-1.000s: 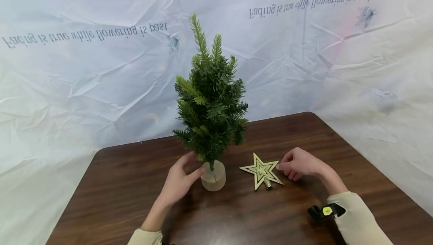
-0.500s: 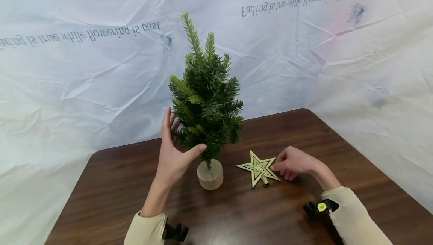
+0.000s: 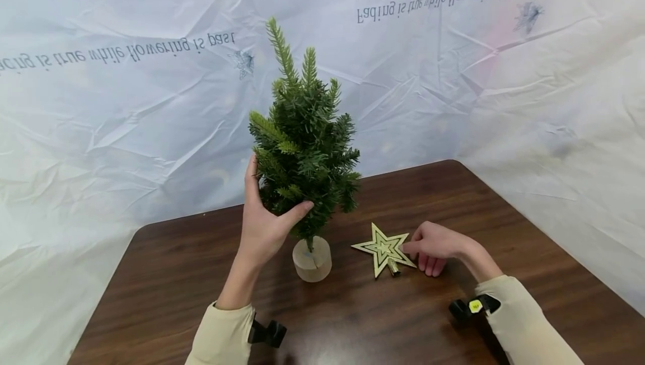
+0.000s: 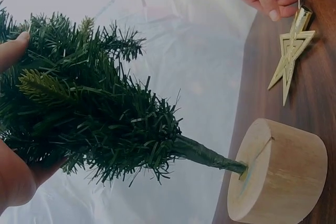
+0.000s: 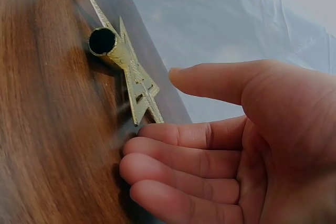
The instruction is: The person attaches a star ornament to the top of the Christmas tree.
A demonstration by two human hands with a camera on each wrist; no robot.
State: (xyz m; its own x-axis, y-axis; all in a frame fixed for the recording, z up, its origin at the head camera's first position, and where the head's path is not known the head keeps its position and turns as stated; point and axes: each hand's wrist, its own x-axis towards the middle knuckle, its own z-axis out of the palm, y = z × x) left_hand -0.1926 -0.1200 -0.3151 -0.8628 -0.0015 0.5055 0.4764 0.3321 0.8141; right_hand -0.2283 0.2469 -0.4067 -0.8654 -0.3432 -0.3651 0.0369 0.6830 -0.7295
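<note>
A small artificial Christmas tree (image 3: 307, 146) stands upright on a round wooden base (image 3: 312, 267) near the table's middle. My left hand (image 3: 264, 225) holds its lower left branches, thumb across the front. The other fingers are partly hidden behind the foliage. To the right of the base, a gold star topper (image 3: 384, 248) lies on the table. Beside its right points rests my right hand (image 3: 434, 244), knuckles bent. In the right wrist view the thumb is apart from the fingers, and the forefinger is close by the star (image 5: 137, 82), with nothing pinched between them.
The dark wooden table (image 3: 201, 275) has rounded far corners. A wrinkled pale sheet (image 3: 166, 146) with printed lettering hangs behind and at both sides. Black straps with small devices are on both wrists, over cream sleeves (image 3: 524, 320).
My left hand has risen from the wooden base to the lower branches and closed in on them. The right hand has barely moved, staying beside the star. The head view has shifted slightly.
</note>
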